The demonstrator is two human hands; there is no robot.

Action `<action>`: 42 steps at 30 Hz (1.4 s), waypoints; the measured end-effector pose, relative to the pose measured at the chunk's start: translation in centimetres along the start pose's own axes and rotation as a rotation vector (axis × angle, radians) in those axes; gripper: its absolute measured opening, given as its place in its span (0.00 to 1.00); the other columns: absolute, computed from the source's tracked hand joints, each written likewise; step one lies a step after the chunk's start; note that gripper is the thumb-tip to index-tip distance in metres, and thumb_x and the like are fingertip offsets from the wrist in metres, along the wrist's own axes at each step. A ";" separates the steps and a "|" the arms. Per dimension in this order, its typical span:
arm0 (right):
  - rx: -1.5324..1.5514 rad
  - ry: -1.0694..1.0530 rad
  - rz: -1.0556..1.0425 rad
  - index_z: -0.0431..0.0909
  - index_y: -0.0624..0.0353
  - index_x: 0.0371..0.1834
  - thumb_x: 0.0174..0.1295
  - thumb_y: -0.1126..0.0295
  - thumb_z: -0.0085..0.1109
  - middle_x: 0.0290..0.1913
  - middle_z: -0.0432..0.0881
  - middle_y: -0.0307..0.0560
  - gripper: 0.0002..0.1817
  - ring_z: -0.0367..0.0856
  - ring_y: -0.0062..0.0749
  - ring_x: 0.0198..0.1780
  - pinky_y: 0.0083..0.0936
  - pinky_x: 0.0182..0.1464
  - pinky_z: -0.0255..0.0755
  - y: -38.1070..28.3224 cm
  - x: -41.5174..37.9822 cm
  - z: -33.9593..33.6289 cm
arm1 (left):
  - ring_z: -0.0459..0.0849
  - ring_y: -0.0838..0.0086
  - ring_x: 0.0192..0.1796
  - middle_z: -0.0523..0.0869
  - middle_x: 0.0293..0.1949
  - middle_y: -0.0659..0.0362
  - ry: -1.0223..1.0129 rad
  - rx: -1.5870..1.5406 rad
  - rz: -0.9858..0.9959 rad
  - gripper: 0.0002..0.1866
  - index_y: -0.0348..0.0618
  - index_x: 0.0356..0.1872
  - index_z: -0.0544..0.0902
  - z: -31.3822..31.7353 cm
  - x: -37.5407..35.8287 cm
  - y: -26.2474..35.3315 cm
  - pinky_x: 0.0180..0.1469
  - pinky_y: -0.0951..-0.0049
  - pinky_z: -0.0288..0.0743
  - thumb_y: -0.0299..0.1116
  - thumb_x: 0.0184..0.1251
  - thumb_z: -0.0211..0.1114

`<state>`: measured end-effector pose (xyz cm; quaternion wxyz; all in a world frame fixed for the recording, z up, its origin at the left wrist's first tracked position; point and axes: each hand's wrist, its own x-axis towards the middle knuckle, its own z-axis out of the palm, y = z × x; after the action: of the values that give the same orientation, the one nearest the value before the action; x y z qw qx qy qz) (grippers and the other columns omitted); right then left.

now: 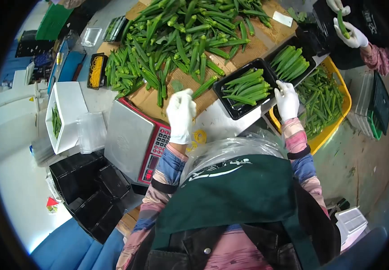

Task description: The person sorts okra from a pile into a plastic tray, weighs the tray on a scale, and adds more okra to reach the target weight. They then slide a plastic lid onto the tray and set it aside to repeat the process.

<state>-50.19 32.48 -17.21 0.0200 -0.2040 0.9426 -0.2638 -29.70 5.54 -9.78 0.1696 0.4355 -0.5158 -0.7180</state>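
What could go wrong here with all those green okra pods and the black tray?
The tray is packed full, and the right hand is touching its edge, so a nudge might spill pods. The left hand hovers open over the cardboard close to the big pile, so a sweep of the sleeve could drag pods toward the scale. Another person's hands work close by, so arms might bump.
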 end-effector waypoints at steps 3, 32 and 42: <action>0.019 0.020 -0.077 0.85 0.53 0.49 0.60 0.66 0.68 0.45 0.84 0.48 0.14 0.84 0.49 0.43 0.38 0.47 0.78 0.1 0.1 0.2 | 0.77 0.80 0.26 0.81 0.31 0.62 -0.183 -0.153 -0.142 0.11 0.41 0.52 0.79 1.5 -0.6 -2.3 0.27 0.76 0.72 0.29 0.72 0.65; 0.789 -1.047 -0.250 0.85 0.63 0.38 0.69 0.61 0.64 0.28 0.85 0.39 0.14 0.80 0.19 0.31 0.21 0.36 0.74 -32.3 -5.3 8.1 | 0.81 0.83 0.32 0.84 0.36 0.64 0.790 0.225 0.113 0.14 0.42 0.53 0.82 -29.6 -15.4 3.3 0.33 0.80 0.77 0.40 0.77 0.61; 0.776 -0.957 -0.104 0.83 0.62 0.45 0.73 0.65 0.60 0.35 0.84 0.39 0.11 0.78 0.18 0.30 0.17 0.35 0.72 -26.2 -3.9 7.9 | 0.83 0.85 0.39 0.88 0.41 0.62 0.945 0.198 0.466 0.14 0.39 0.50 0.85 -33.4 -19.1 7.9 0.44 0.83 0.76 0.38 0.75 0.66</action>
<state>-35.70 9.76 -11.05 0.5006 -0.3231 0.6531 -0.4674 6.14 -4.24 2.88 0.4966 0.5991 -0.5314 -0.3348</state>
